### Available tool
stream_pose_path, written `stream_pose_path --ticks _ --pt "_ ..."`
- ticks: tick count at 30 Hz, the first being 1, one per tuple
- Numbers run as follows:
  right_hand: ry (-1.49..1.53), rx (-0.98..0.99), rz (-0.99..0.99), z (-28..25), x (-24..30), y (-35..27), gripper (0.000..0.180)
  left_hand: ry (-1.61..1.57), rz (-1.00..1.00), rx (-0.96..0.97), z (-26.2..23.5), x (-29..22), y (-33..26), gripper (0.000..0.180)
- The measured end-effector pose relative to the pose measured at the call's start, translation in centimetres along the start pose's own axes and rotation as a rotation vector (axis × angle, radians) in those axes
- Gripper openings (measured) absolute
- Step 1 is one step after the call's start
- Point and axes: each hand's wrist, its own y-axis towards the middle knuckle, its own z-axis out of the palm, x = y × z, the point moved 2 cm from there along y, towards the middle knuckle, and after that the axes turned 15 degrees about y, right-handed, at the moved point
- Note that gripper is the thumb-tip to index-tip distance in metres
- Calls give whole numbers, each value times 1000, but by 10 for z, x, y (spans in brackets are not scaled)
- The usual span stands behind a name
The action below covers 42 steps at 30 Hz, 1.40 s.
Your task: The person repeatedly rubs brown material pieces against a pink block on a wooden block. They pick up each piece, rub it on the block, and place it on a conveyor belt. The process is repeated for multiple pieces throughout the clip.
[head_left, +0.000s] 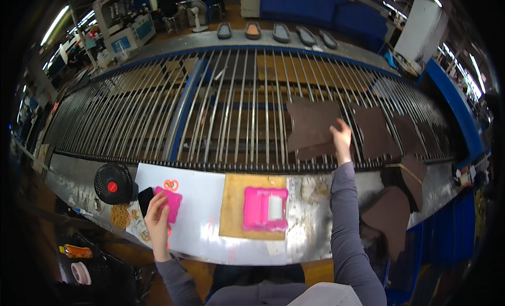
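Note:
My right hand (343, 139) reaches over the metal rollers and pinches the right edge of a dark brown cut piece (311, 124), perhaps fabric or leather. Another brown layer shows under its lower edge. My left hand (155, 217) is closed at the left side of a small pink plate (173, 205) on the white sheet; whatever is in its fingers is hidden. Beside those fingers lies a flat black object (145, 199). A larger pink frame (253, 207) with a pale window rests on a tan board (231, 203) at the middle of the bench.
More brown pieces (374, 129) lie along the rollers to the right, with a brown pile (389, 214) on the bench's right end. A black fan (113, 184) and rubber bands (120, 216) sit at the left. Several trays (253, 30) line the far ledge.

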Motion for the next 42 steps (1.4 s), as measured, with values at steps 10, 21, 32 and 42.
stream_pose_path --ticks 10,21,32,42 --pt "-556 -287 44 -297 126 -180 50 -41 82 106 22 -55 -31 23" --pt "-656 -341 556 -382 94 -219 63 33 153 207 39 -70 -60 24" --pt "-550 -277 698 -398 72 -217 47 134 164 258 30 -63 -80 23" --pt "-668 -332 621 -405 64 -216 62 247 208 320 25 -79 -80 23"
